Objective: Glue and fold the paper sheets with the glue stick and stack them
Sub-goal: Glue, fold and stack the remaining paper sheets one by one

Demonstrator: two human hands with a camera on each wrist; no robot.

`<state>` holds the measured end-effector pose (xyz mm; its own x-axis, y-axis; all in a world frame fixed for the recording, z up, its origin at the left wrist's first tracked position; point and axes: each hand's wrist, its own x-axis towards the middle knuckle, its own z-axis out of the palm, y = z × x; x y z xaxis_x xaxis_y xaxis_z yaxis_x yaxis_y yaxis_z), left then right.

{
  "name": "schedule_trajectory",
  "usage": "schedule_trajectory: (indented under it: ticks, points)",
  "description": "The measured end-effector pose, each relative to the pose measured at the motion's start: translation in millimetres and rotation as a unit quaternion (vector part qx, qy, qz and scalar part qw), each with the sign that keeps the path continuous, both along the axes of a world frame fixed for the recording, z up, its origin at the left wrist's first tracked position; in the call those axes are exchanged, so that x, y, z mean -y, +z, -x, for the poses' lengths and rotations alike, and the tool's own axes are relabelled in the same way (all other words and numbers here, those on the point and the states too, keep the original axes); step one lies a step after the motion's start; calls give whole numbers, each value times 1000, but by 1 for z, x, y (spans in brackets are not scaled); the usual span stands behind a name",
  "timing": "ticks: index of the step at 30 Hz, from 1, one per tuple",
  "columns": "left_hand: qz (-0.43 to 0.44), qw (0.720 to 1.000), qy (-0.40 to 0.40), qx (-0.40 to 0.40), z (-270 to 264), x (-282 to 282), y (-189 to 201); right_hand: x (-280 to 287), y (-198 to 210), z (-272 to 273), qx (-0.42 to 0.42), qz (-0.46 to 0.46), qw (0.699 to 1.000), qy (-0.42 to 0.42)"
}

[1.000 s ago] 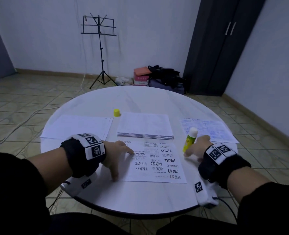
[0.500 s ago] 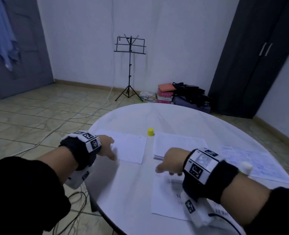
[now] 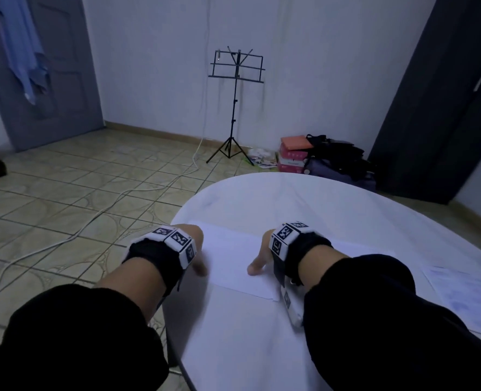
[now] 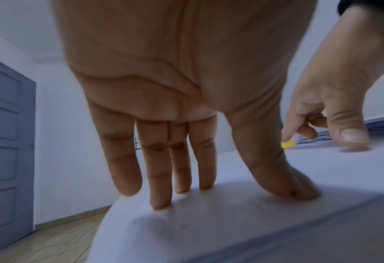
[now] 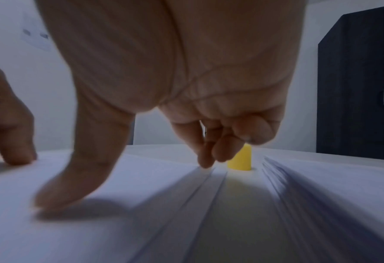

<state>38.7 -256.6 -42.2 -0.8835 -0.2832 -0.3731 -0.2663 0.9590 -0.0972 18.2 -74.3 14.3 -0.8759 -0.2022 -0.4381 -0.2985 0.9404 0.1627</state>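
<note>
Both hands rest on a white paper sheet [image 3: 233, 263] that lies at the left edge of the round white worktop [image 3: 332, 210], and this sheet serves as the landmark for everything else. The left hand [image 3: 195, 244] is at the sheet's left edge: in the left wrist view its fingers [image 4: 159, 169] are straight and close together, their tips touching the paper where it curves over the worktop's rim, while the thumb presses flat on the sheet further in. The right hand [image 3: 264, 252] is at the sheet's right part; its thumb lies pressed on the paper, and in the right wrist view its fingers [image 5: 208, 151] are curled downward, with the fingertips touching the sheet's far right edge. Whether they pinch that edge or only press on it cannot be told, since the picture is blurred. Just beyond the sheet's right edge stands a small yellow cap [image 5: 239, 158] on the worktop, and right of the cap lies a paper stack [image 5: 310, 186] with many visible edges. Further right of the sheet, near the worktop's right rim, lies a printed sheet [image 3: 464, 294]. Only a sliver of yellow-green shows at the bottom right edge of the head view, too small to identify. Behind the worktop, on the tiled floor, stands a black music stand [image 3: 235, 103].
</note>
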Motion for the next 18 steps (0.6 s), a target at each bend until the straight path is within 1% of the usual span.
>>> schedule_trajectory:
  ticks: [1, 3, 5, 6, 8, 9, 11, 12, 14, 16, 18]
  points:
    - [7, 1000, -2, -5, 3, 0, -1, 1, 0, 3, 9, -6, 1000, 4]
    - [14, 999, 30, -7, 7, -2, -2, 2, -1, 8, 15, -12, 1000, 14]
    - [-23, 997, 73, -7, 24, 6, -20, 4, -2, 10, 13, -19, 999, 26]
    - [-10, 996, 83, 6, 28, 4, -21, 6, -3, 11, 14, -19, 999, 29]
    - [-16, 996, 84, 17, 23, -3, -11, 7, -5, 11, 18, -10, 999, 33]
    - [-16, 996, 78, 25, 24, -3, -11, 7, -5, 11, 17, -3, 999, 31]
    - [-12, 997, 73, 16, 26, -1, -15, 6, -10, 8, -4, 17, 999, 27]
    - [-4, 998, 65, 14, 28, 0, -17, 4, -12, 6, -19, 38, 999, 23]
    - [-8, 998, 59, 20, 31, 2, -23, 1, -16, 2, -29, 99, 994, -17]
    - [-10, 998, 48, 26, 31, 4, -26, -2, -16, -3, -12, 167, 983, -77]
    - [-16, 998, 60, 14, 34, 11, -32, -8, -19, -8, 21, 232, 966, -115]
